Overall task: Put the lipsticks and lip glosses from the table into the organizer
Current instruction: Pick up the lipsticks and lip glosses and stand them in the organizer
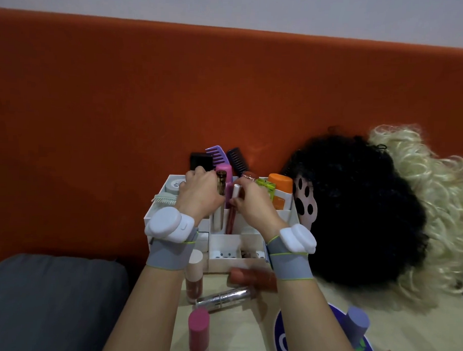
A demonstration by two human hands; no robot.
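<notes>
A white organizer [293, 218] stands at the table's far edge against an orange backrest. My left hand [197, 192] grips a dark gold-patterned tube [220, 184] upright over a middle compartment. My right hand [253, 202] pinches a white-capped lip gloss [235, 192] just beside it, over the same area. Two glosses [224, 217] stand in a slot below my hands. On the table near me lie a silver lipstick [225, 298], a brown-red tube [252, 278], a pink-capped gloss [198, 330] and a white-capped reddish gloss [194, 277].
Combs [218, 153] and an orange bottle [280, 190] stick up from the organizer's back. A black curly wig [356, 207] and a blond wig [435, 210] lie to the right. A purple-capped item [356, 324] stands on a blue disc at the near right. A grey cushion [47, 300] is at left.
</notes>
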